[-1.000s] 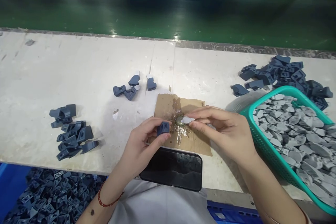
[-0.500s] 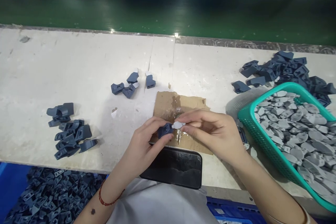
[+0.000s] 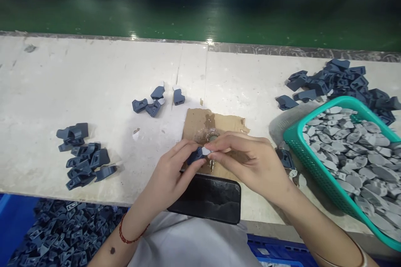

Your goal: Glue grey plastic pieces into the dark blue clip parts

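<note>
Between thumb and fingers, my left hand [image 3: 177, 171] grips a dark blue plastic part [image 3: 194, 156]. My right hand [image 3: 247, 156] pinches a small light grey piece [image 3: 206, 151], which touches the right end of the blue part. Both hands are over a brown cardboard sheet [image 3: 194, 123] with a wet, shiny patch. Several blue parts [image 3: 153, 109], some with light pieces on them, lie beyond my left hand. A green basket [image 3: 299, 144] full of grey pieces [image 3: 354, 181] stands to the right of my right hand.
A black phone [image 3: 208, 200] lies just below the hands. Blue parts are piled at the left [image 3: 79, 171] and at the far right [image 3: 341, 81]. A blue bin [image 3: 11, 217] of dark parts sits below the table's left edge. Behind the table [image 3: 78, 79] runs a green surface [image 3: 188, 16].
My right hand has moved slightly left, bringing the grey piece closer against the blue part. Less of the grey piece shows now. My left hand has barely moved.
</note>
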Demonstrator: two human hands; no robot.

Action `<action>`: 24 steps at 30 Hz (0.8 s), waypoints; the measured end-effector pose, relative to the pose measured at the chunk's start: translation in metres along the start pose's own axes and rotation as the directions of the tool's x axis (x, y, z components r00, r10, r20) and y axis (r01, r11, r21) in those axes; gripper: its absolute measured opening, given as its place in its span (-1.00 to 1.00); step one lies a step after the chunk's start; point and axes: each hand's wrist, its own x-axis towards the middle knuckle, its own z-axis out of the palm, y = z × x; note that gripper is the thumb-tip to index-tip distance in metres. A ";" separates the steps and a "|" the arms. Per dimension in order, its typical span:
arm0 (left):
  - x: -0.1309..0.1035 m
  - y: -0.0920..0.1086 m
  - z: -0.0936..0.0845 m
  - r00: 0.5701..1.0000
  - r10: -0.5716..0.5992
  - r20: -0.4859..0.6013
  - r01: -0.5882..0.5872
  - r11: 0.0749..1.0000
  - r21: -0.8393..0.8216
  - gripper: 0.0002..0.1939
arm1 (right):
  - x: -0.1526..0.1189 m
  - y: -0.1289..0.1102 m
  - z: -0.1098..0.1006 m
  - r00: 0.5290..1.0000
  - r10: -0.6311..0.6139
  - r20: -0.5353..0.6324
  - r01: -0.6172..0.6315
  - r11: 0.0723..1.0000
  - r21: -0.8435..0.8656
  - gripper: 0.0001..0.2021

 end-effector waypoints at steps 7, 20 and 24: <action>-0.002 0.012 -0.010 0.989 -0.050 0.136 0.051 0.999 -0.003 -0.86 | 0.002 -0.005 -0.014 0.990 -0.086 0.111 0.101 0.985 -0.140 -0.92; -0.006 0.021 -0.015 0.987 -0.014 0.158 0.018 1.000 -0.022 -0.85 | -0.004 -0.011 0.001 0.920 -0.291 0.263 0.381 0.820 -0.426 -0.66; -0.006 0.020 -0.016 0.988 0.031 0.154 -0.032 0.999 0.006 -0.85 | -0.005 -0.014 0.001 0.937 -0.241 0.253 0.332 0.841 -0.427 -0.67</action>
